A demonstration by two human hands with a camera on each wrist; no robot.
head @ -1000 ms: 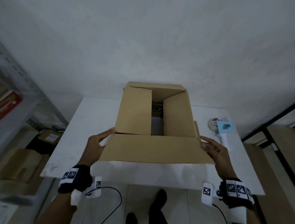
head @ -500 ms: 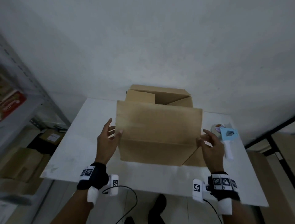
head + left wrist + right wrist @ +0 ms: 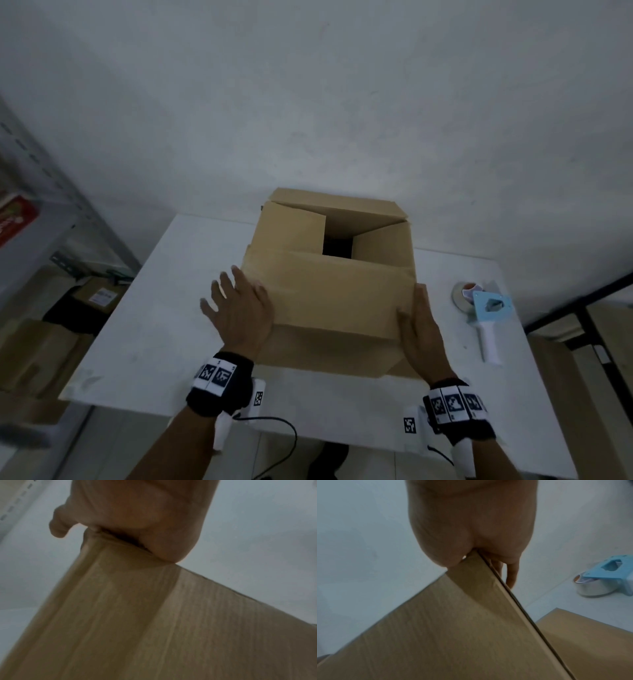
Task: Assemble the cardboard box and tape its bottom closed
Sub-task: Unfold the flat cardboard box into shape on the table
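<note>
The cardboard box (image 3: 329, 274) sits mid-worktop (image 3: 164, 308), bottom side up. The 2 short flaps are folded in, the near long flap (image 3: 335, 291) is coming down over them, and the far long flap (image 3: 342, 202) stands up at the back. A dark gap shows in the middle.

Left hand (image 3: 239, 308): fingers straight and spread, palm pressed to the near-left edge of the flap; nothing gripped. Right hand (image 3: 419, 329): also flat, fingers together along the flap's right edge, w/ the edge lying in the crease of the palm per the wrist view.

Risks, as I judge them:
- Neither hand clamps anything, so the flap probably springs back up if pressure eases.
- Uneven push from the 2 sides could skew the box or slide it on the smooth worktop.
- Short flaps may sag inward w/ no support below, leaving the seam uneven.
- Tape dispenser (image 3: 486, 318) lies well off to the right; fetching it frees 1 hand, and both long flaps must be held by the other.
</note>
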